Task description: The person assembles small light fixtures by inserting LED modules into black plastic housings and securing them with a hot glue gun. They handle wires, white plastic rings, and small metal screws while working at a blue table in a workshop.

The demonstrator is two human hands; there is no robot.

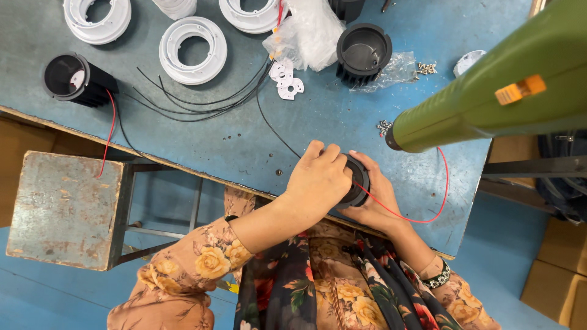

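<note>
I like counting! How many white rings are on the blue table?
3, all along the far edge: one white ring at the left, one just right of it, one further right, cut off by the picture's top.

White plastic rings (192, 50) on blue table (330, 116), green power tool (489, 101) hanging, worn stool (64, 211) below.

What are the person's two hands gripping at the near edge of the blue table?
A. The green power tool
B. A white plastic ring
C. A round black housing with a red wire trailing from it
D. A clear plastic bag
C: the left hand and right hand both close around the round black housing, and a red wire loops away from it across the blue table.
</note>
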